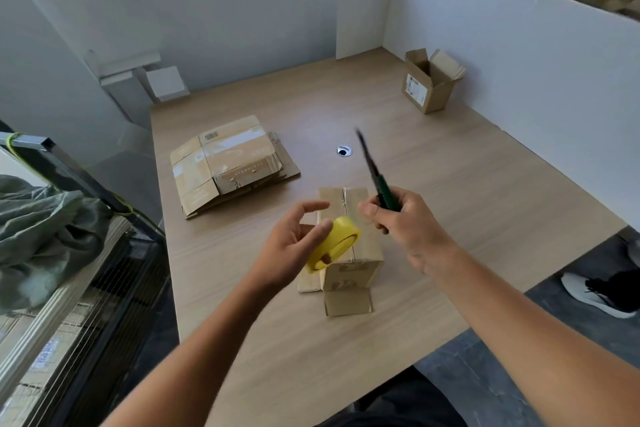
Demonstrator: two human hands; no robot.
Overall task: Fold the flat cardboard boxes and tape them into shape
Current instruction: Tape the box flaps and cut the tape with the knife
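Midway, a box (356,253) mid-frame is being taped: tape (337,239) is being held in left fingers (320,227), a knife (382,189) gripped by right fingers (369,210); flat boxes (228,163) centre-left are being left unfolded.

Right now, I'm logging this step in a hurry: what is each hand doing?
Left hand: holding the tape roll.
Right hand: closed around the knife.
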